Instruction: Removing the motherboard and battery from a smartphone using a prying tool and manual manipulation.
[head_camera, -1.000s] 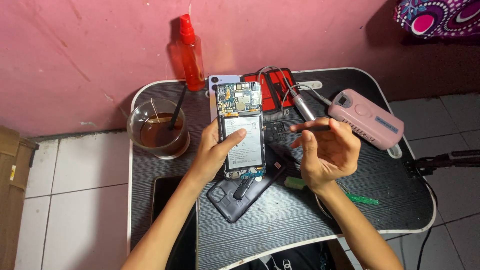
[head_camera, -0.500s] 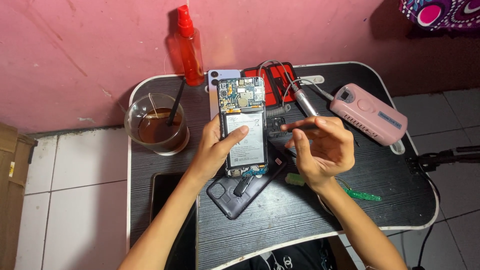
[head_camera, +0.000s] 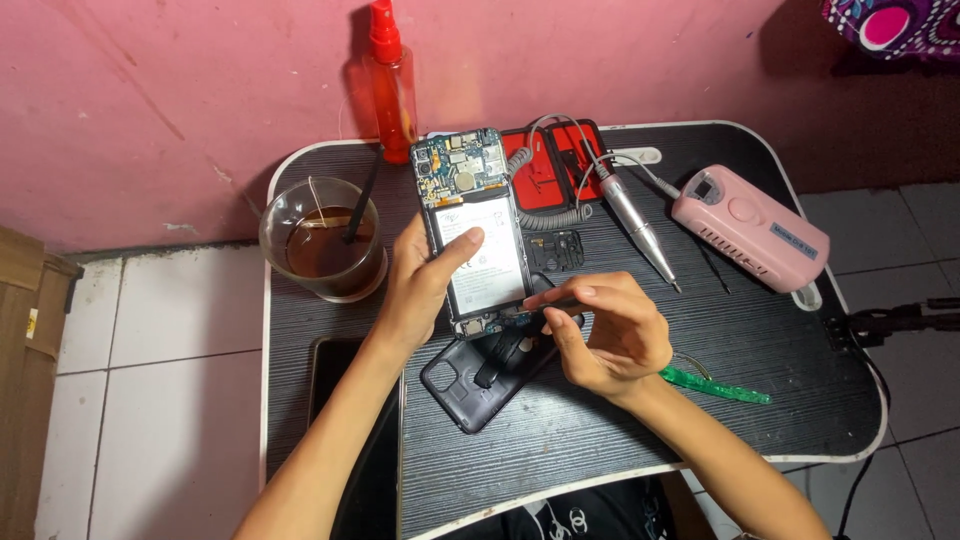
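A: In the left hand (head_camera: 425, 285), what is it exactly?

B: An opened phone (head_camera: 472, 232), its back taken off, so the circuit board and the white battery look up. The grip is closed around its left edge, the thumb lying across the battery. I judge it is tilted up like this so the lower end faces the other hand.

A: And the right hand (head_camera: 610, 335)?

B: It pinches a thin dark tool (head_camera: 548, 300) between thumb and fingers, the tip touching the lower end of the phone, just right of the left grip. (What kind of tool, I cannot tell, it is too small.)

A: What lies under the hands?

B: The black back cover (head_camera: 490, 380), inside up, directly below both grips. Probably put there to stay near. Right of the right grip lies a green plastic pry tool (head_camera: 715, 386).

A: Further away?

B: Beyond the grips, a red tool case (head_camera: 545, 165) and a red spray bottle (head_camera: 392, 85); a metal handpiece (head_camera: 635, 220) on a coiled cord goes to a pink control box (head_camera: 750, 228). Left of the left grip, a glass of dark drink (head_camera: 322, 245).

A: The surface?

B: A small black tabletop (head_camera: 560, 440) with white rim, against a pink wall (head_camera: 180, 90), over a pale tiled floor (head_camera: 150, 400).
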